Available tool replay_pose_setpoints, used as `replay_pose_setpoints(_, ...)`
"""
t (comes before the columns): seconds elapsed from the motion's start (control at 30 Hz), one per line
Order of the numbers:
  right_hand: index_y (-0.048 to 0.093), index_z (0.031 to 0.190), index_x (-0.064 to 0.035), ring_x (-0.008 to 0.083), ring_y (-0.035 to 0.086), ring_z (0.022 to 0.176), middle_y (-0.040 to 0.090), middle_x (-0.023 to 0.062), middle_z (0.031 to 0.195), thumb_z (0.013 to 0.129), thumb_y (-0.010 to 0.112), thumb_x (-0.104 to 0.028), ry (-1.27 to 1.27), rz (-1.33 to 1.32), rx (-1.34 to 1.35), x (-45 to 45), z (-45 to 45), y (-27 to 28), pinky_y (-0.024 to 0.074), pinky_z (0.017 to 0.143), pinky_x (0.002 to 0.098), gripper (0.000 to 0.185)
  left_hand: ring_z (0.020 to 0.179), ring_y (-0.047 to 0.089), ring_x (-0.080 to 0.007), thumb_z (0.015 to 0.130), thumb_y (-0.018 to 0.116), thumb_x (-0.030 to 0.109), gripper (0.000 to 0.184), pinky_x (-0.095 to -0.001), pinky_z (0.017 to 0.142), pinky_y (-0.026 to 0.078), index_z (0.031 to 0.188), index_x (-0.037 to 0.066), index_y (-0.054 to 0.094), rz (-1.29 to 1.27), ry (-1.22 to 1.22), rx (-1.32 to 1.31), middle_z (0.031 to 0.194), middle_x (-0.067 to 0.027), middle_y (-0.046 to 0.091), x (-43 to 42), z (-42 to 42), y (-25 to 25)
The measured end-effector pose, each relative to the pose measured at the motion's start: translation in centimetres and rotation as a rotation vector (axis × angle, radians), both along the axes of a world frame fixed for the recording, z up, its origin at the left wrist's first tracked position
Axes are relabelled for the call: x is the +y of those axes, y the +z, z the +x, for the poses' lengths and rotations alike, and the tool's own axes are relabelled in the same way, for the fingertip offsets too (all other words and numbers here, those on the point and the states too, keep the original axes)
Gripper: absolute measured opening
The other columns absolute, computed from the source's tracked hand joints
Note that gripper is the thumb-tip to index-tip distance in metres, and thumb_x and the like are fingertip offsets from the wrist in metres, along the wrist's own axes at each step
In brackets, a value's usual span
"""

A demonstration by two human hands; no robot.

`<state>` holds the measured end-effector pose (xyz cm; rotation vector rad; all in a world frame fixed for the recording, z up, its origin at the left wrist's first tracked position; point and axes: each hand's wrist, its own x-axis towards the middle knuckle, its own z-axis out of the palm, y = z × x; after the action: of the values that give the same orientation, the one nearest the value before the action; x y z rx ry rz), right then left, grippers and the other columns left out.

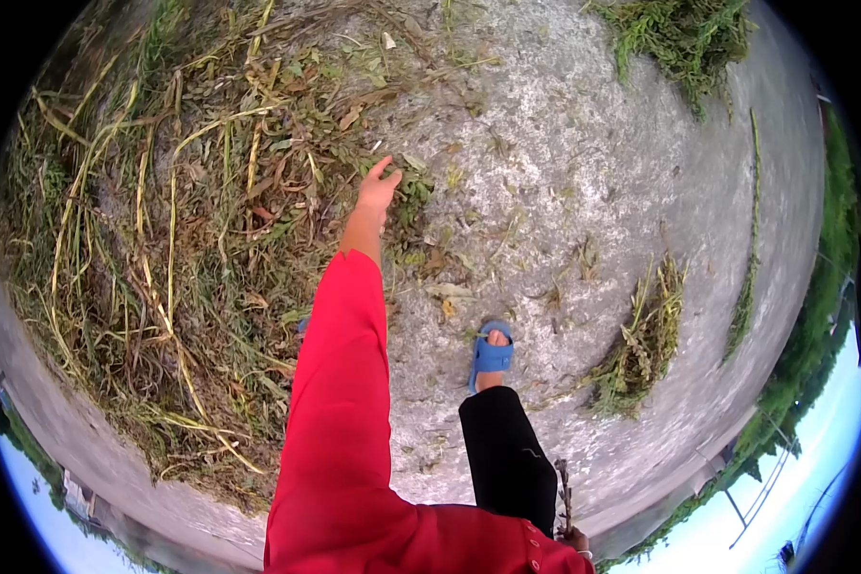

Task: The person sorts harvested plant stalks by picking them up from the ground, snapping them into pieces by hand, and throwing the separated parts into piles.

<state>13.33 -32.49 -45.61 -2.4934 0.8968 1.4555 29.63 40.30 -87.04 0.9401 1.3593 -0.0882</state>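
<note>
My left hand (378, 191), at the end of a long red sleeve, reaches down over the right edge of a wide heap of cut plants (230, 249). Its visible fingers are stretched and apart, with nothing seen between them. Green and brown leaves (413, 196) lie right beside and under it; whether it touches them I cannot tell. At the bottom right, near my hip, my right hand (577, 540) is closed on a dark dry stem (564, 493) that points upward. Much of that hand is hidden by my red top.
My foot in a blue sandal (493, 356) stands on grey concrete (545, 172). A small clump of dry plants (641, 340) lies to the right, a long green stalk (751, 239) beyond it, and a leafy green pile (684, 43) at the top right. Trees (804, 383) border the ground.
</note>
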Motion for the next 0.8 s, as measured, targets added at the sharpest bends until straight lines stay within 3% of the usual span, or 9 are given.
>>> replay_pose_setpoints(0.07, 0.064, 0.087, -0.007, 0.0098, 0.058, 0.058, 0.064, 0.0014, 0.07, 0.062, 0.066, -0.007, 0.225, -0.094, 0.034, -2.1, -0.1, -0.8, 0.0466, 0.053, 0.0273, 0.025, 0.085, 0.051, -0.0176, 0.08, 0.064, 0.022, 0.036, -0.0364, 0.072, 0.044, 0.114, 0.014, 0.054, 0.085, 0.005, -0.001, 0.095, -0.0068, 0.053, -0.4, -0.2, -0.2)
replay_pose_setpoints(0.1, 0.064, 0.086, -0.0086, 0.0109, 0.053, 0.053, 0.06, 0.0011, 0.064, 0.062, 0.066, -0.01, -0.064, -0.062, -0.004, -1.6, 0.7, -0.8, 0.0447, 0.051, 0.0272, 0.024, 0.064, 0.041, -0.0114, 0.081, 0.063, 0.016, 0.019, -0.0298, 0.057, 0.038, 0.095, 0.009, 0.053, 0.243, 0.054, -0.088, 0.076, 0.0005, 0.043, -1.3, -0.8, -1.0)
replay_pose_setpoints(0.2, 0.062, 0.087, -0.0092, 0.0183, 0.061, 0.057, 0.063, 0.0053, 0.068, 0.072, 0.06, -0.007, 0.298, -0.044, -0.052, -4.5, 3.1, -2.7, 0.048, 0.051, 0.0324, 0.016, 0.062, 0.039, -0.0094, 0.082, 0.06, 0.012, 0.012, -0.0256, 0.054, 0.034, 0.088, 0.01, 0.05, 0.49, 0.172, -0.212, 0.077, 0.0022, 0.042, -3.3, -3.1, 4.8)
replay_pose_setpoints(0.27, 0.061, 0.081, -0.0096, 0.0259, 0.06, 0.058, 0.062, 0.0106, 0.066, 0.073, 0.06, -0.015, 0.651, -0.122, -0.172, 3.4, 8.3, -2.3, 0.0466, 0.053, 0.0364, 0.009, 0.067, 0.039, -0.0086, 0.082, 0.058, 0.008, 0.012, -0.0239, 0.061, 0.035, 0.084, 0.01, 0.046, 0.313, 0.282, -0.303, 0.079, 0.0028, 0.042, -4.0, -5.9, 11.2)
replay_pose_setpoints(0.33, 0.057, 0.075, -0.009, 0.0315, 0.058, 0.06, 0.06, 0.0146, 0.065, 0.075, 0.061, -0.022, 0.574, 0.011, -0.328, 8.5, 13.2, -2.9, 0.0441, 0.055, 0.0396, 0.014, 0.076, 0.039, -0.0078, 0.083, 0.055, 0.006, 0.011, -0.0218, 0.069, 0.033, 0.085, 0.01, 0.046, 0.27, 0.347, -0.409, 0.082, 0.0029, 0.042, -5.1, -9.1, 17.7)
replay_pose_setpoints(0.4, 0.054, 0.071, -0.005, 0.0197, 0.057, 0.058, 0.057, 0.0105, 0.061, 0.077, 0.062, -0.023, 0.693, 0.195, -0.367, 11.0, 18.3, -5.6, 0.0419, 0.053, 0.0381, 0.02, 0.083, 0.038, -0.0079, 0.083, 0.054, 0.005, 0.01, -0.0206, 0.076, 0.031, 0.086, 0.01, 0.046, 0.111, 0.255, -0.417, 0.085, 0.0028, 0.042, -5.6, -12.9, 25.9)
replay_pose_setpoints(0.5, 0.063, 0.09, -0.0034, 0.0128, 0.06, 0.073, 0.064, 0.0047, 0.079, 0.072, 0.065, -0.011, 0.497, 0.464, -0.247, 25.8, 23.5, -4.3, 0.0488, 0.066, 0.0265, 0.02, 0.082, 0.04, -0.0083, 0.083, 0.054, 0.005, 0.009, -0.0207, 0.076, 0.032, 0.085, 0.01, 0.047, 0.02, 0.17, -0.455, 0.086, 0.0031, 0.043, -6.7, -18.5, 36.0)
replay_pose_setpoints(0.6, 0.062, 0.099, -0.0026, 0.0172, 0.061, 0.076, 0.065, 0.0072, 0.088, 0.076, 0.063, -0.015, 0.327, 0.821, -0.117, 37.8, 24.8, -6.6, 0.0491, 0.072, 0.0317, 0.026, 0.079, 0.04, -0.0071, 0.082, 0.054, 0.005, 0.009, -0.0196, 0.071, 0.033, 0.085, 0.01, 0.048, -0.123, 0.101, -0.37, 0.085, 0.0041, 0.043, -6.5, -24.4, 45.2)
replay_pose_setpoints(0.8, 0.056, 0.103, -0.0002, 0.0176, 0.061, 0.088, 0.061, 0.0067, 0.098, 0.075, 0.067, -0.005, 0.226, 1.265, 0.245, 59.3, 14.2, -3.8, 0.0504, 0.073, 0.03, 0.03, 0.067, 0.042, -0.0077, 0.079, 0.053, 0.002, 0.006, -0.0227, 0.057, 0.036, 0.083, 0.006, 0.053, 0.307, -0.307, 0.048, 0.073, 0.0029, 0.046, -5.9, -37.5, 61.9)
